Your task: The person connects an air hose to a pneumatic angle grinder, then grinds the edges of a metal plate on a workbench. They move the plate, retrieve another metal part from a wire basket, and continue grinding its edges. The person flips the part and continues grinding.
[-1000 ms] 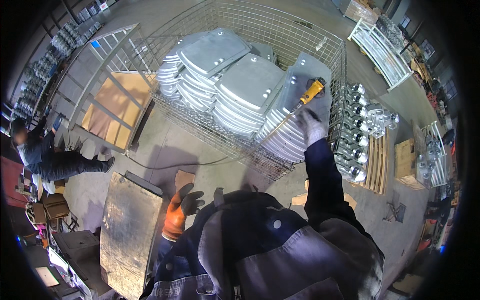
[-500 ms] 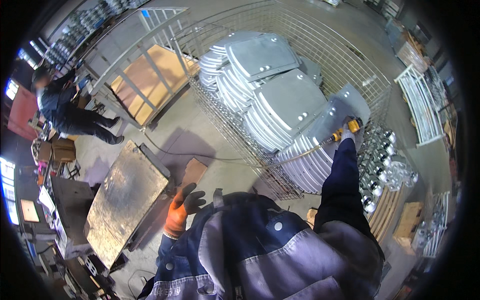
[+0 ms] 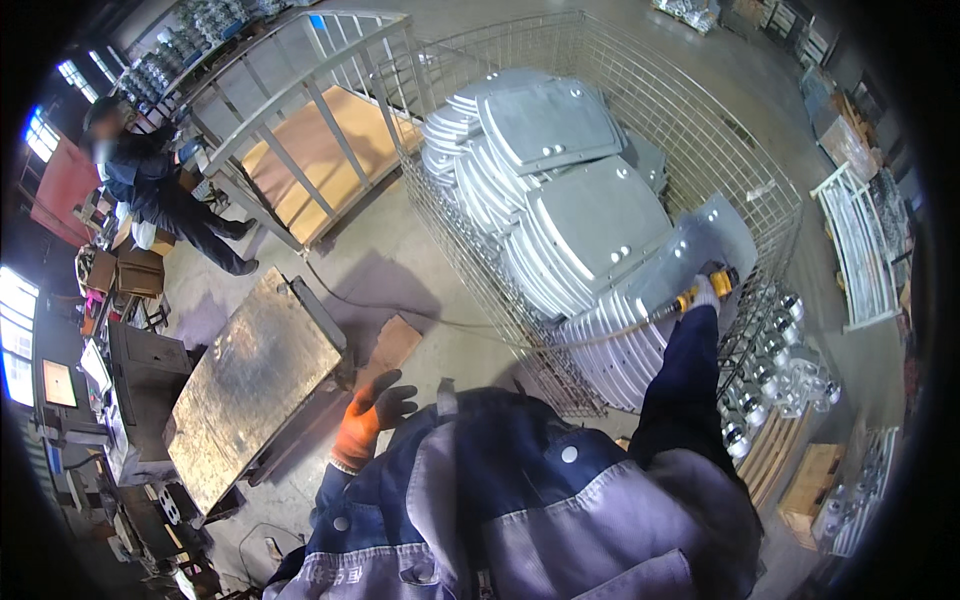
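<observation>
head view: the right hand [image 3: 706, 291], in a pale glove, appears clenched around the yellow power tool [image 3: 729, 280]; its fingertips are hidden from me. the tool is at the right end of the wire cage [image 3: 465, 270], over the upper face of a grey metal plate [image 3: 715, 235]; i cannot tell whether the two touch. from my remote position i judge the tool rigid and moderately heavy; grasp it around the yellow body and allow for drag from the thin hose [image 3: 612, 337], which should flex freely. the plate looks stiff and heavy, with a smooth, slippery face; hold it by opposite edges. the left hand [image 3: 368, 418], in an orange glove with dark fingers, is released and empty, beside the worn table [image 3: 255, 385]. outward, the cage contains leaning plate stacks [image 3: 598, 215]; metal fittings [image 3: 768, 372] stand just outside its right wall. at far left i note a co-worker [image 3: 165, 190] beside a barred metal frame [image 3: 297, 172]
</observation>
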The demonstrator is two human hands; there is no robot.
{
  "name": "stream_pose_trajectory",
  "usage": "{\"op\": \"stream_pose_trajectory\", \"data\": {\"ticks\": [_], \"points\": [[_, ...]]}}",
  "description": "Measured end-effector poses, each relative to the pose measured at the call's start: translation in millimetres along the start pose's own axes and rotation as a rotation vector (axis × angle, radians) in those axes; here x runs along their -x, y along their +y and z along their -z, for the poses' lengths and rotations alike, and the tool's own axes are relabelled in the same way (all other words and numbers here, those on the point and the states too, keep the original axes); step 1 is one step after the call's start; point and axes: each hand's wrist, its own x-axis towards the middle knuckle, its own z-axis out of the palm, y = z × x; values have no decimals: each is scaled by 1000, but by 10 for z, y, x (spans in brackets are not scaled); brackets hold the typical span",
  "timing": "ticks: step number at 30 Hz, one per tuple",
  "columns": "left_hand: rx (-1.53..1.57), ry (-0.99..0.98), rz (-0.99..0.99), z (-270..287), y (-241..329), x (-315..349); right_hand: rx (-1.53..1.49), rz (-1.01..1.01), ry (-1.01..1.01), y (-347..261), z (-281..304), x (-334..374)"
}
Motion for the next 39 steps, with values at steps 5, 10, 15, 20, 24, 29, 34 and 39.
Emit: {"op": "stream_pose_trajectory", "data": {"ticks": [5, 10, 15, 20, 24, 29, 34, 39], "points": [[-91, -62, 36, 60, 181, -214, -274, 199, -200, -188, 37, 1129], [-155, -203, 81, 128, 337, -687, -242, 221, -304, -531, 79, 2022], [-291, -319, 32, 300, 550, -1192, -398, 348, -381, -692, -48, 2611], [-209, -300, 24, 602, 770, -1613, -393, 262, -433, -777, -178, 2881], [-192, -353, 68, 813, 914, -1885, -418, 245, -714, -739, -241, 2947], [-308, -419, 129, 839, 1052, -2169, -442, 312, -818, -602, -385, 2768], [-273, -461, 125, 577, 1075, -2379, -520, 542, -705, -708, -512, 2545], [-265, -503, 86, 271, 1120, -2578, -510, 493, -997, -987, -741, 2674]]}}
